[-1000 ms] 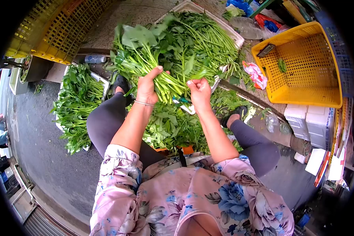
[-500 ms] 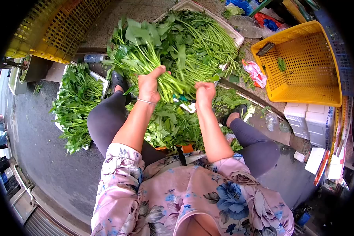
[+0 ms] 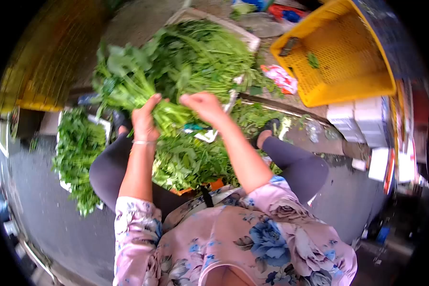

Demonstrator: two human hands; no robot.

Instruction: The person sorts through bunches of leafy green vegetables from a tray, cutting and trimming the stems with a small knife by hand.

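Note:
My left hand is wrapped round a bunch of water spinach, its leaves pointing up and left and its stems down and right. Close to the stem ends is my right hand, fingers curled in; whatever they may hold cannot be made out. Behind both hands, a large heap of the same greens lies in a white foam box. Loose leaves are piled below my hands, between my legs. A small green-handled object lies partly hidden under the stems.
More greens lie on a white tray at my left. A yellow crate stands at the upper right with a dark phone-like object in it. White foam boxes are beneath it, and a pink-and-white bag lies beside it.
The view has turned, so the scene sits further left. My right hand has moved up from the stem ends towards the middle of the bunch. My left hand still holds the bunch.

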